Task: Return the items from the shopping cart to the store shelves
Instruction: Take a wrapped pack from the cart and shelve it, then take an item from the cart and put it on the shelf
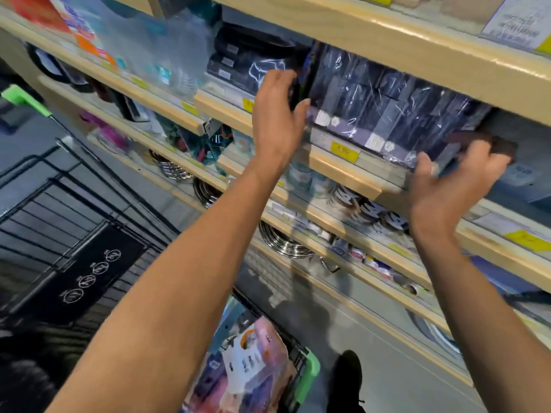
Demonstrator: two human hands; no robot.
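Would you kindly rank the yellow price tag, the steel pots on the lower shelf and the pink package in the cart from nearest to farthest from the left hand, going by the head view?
1. Yellow price tag: on the shelf edge just right of the left hand.
2. Steel pots: lower shelf, below the forearm.
3. Pink package: down in the shopping cart, farthest.

The row of dark plastic-wrapped flat packages stands on the beige wooden shelf, with the left hand at its left end and the right hand at its right end. The black wire shopping cart is near left, below the shelves.
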